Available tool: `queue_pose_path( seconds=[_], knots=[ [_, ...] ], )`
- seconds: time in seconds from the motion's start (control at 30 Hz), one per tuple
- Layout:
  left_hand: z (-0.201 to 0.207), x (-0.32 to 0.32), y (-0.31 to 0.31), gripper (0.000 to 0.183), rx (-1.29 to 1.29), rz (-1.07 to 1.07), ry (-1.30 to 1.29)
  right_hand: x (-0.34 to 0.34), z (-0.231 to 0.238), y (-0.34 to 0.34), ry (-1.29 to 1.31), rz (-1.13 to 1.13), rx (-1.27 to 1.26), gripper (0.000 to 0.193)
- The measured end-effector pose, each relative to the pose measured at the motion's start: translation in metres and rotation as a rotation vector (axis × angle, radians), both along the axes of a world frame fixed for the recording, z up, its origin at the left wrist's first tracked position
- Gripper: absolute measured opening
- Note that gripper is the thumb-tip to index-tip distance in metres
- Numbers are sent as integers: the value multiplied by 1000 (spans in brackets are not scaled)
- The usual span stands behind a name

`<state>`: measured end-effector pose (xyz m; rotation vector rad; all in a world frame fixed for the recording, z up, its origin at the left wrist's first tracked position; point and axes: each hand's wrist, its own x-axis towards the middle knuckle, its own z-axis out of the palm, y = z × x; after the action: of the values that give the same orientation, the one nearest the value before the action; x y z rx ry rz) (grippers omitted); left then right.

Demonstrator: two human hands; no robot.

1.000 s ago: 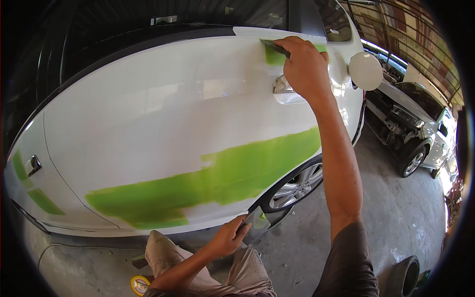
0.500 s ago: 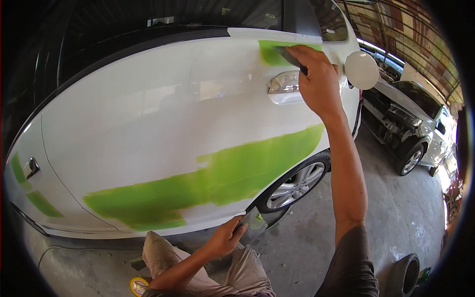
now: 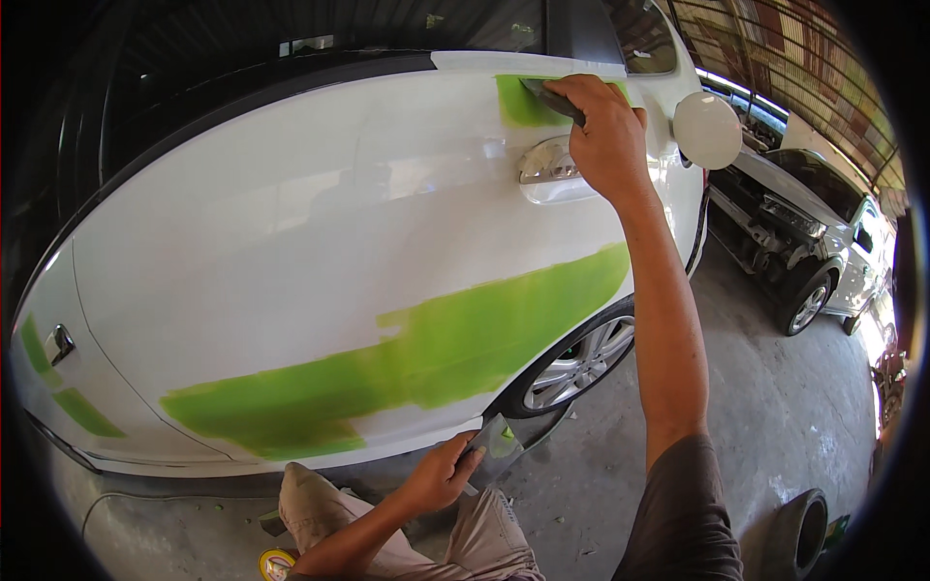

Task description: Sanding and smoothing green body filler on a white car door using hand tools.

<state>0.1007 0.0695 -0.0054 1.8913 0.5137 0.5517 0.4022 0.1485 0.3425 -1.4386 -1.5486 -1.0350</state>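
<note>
My right hand [image 3: 610, 140] is closed on a dark, thin-edged filler spreader [image 3: 554, 101]. The blade rests against a green filler patch [image 3: 513, 108] high on the white car door [image 3: 271, 223], just above the chrome door handle [image 3: 547, 163]. Low in front of me, my left hand [image 3: 438, 478] grips a flat grey putty knife [image 3: 495, 445] carrying a small dab of green filler. A larger green filler area [image 3: 436, 339] runs along the lower door toward the rear wheel.
The rear wheel [image 3: 576, 368] sits right of the knife. An open round fuel flap [image 3: 707, 131] juts out beyond my right hand. Another car [image 3: 804, 218], its front partly stripped, stands at right. A loose tyre [image 3: 796, 533] and a yellow tape roll [image 3: 276, 564] are on the floor.
My right hand has shifted slightly left and up along the upper patch, with the spreader's blade lying flatter. The left hand keeps its hold, and the view has moved a little.
</note>
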Motion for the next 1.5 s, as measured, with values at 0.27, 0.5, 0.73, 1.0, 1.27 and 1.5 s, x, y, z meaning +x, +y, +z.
queue_pose_path(
  seconds=[0.27,0.5,0.73,1.0,1.27,1.5],
  knots=[
    [6,1,0,47,9,2,-5,-9,-46,-26,13,9,-44,60],
    [-3,3,2,44,-14,28,-29,-11,-21,-29,16,51,-8,58],
    [-7,4,4,47,-32,13,-27,-12,9,-1,3,6,4,48],
    [8,-2,1,49,6,22,-17,-18,4,-27,-16,-60,-175,54],
    [9,2,1,45,-20,29,5,0,-5,-41,-40,55,-147,46],
    [4,4,0,44,50,39,-87,43,16,-13,39,-20,27,51]
  ],
)
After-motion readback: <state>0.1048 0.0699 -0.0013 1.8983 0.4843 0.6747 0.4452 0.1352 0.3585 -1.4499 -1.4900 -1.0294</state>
